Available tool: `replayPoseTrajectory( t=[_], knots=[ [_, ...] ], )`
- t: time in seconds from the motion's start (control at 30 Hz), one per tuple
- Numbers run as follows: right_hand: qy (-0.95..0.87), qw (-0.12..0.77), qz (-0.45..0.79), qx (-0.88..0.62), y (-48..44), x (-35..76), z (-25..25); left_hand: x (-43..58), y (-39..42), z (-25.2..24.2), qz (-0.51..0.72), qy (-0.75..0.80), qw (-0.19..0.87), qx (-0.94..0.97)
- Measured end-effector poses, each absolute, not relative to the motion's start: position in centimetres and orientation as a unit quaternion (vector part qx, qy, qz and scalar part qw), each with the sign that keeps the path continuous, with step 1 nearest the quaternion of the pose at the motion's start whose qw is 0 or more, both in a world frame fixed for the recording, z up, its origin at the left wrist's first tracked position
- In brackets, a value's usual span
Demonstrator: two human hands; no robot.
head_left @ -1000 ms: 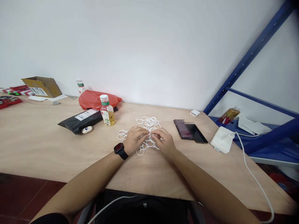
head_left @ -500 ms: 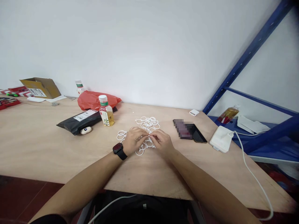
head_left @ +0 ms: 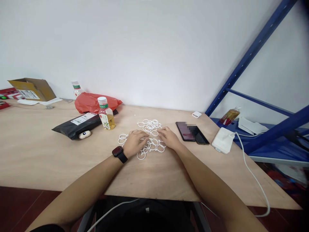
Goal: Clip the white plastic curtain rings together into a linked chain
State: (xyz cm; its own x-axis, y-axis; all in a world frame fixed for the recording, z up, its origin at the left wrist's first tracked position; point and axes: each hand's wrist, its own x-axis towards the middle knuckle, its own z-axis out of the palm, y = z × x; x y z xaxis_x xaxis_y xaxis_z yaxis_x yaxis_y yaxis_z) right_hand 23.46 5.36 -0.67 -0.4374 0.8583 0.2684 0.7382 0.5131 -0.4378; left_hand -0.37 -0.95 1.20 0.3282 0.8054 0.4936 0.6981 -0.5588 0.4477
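A loose pile of several white plastic rings (head_left: 150,125) lies on the wooden table (head_left: 48,154). My left hand (head_left: 135,141), with a dark watch (head_left: 119,153) on its wrist, rests on the near left part of the pile, fingers curled and pinched on a white ring (head_left: 146,140). My right hand (head_left: 170,138) lies on the right side of the pile, fingers stretched toward the rings and holding nothing. More rings (head_left: 156,146) lie between the two hands, and one lies apart at the left (head_left: 122,138).
Two dark phones (head_left: 191,132) and a white charger (head_left: 223,140) with a cable lie to the right. On the left are a tea bottle (head_left: 105,113), a black parcel (head_left: 72,124), a red bag (head_left: 93,101) and a cardboard box (head_left: 31,88). A blue rack (head_left: 253,48) stands right.
My hands were pinched together over one ring in the middle; now they have drawn apart and lowered onto the pile. The view has shifted slightly right.
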Motion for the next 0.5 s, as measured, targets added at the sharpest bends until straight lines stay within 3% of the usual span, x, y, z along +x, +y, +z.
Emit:
replayPoseTrajectory(
  t=[0.2, 0.4, 0.5],
  knots=[
    [-0.829, 0.224, 0.153, -0.490, 4.9, 22.3, -0.3, -0.4, -0.9, 1.0, 0.337, 0.481, 0.070, 0.806],
    [-0.814, 0.377, 0.183, -0.402, 2.2, 21.2, 1.1, -0.5, -0.5, 0.7, 0.383, 0.483, 0.082, 0.783],
    [-0.836, 0.395, 0.193, -0.328, 0.6, 20.2, 1.2, -0.3, -0.6, 0.9, 0.442, 0.441, 0.091, 0.776]
  ],
)
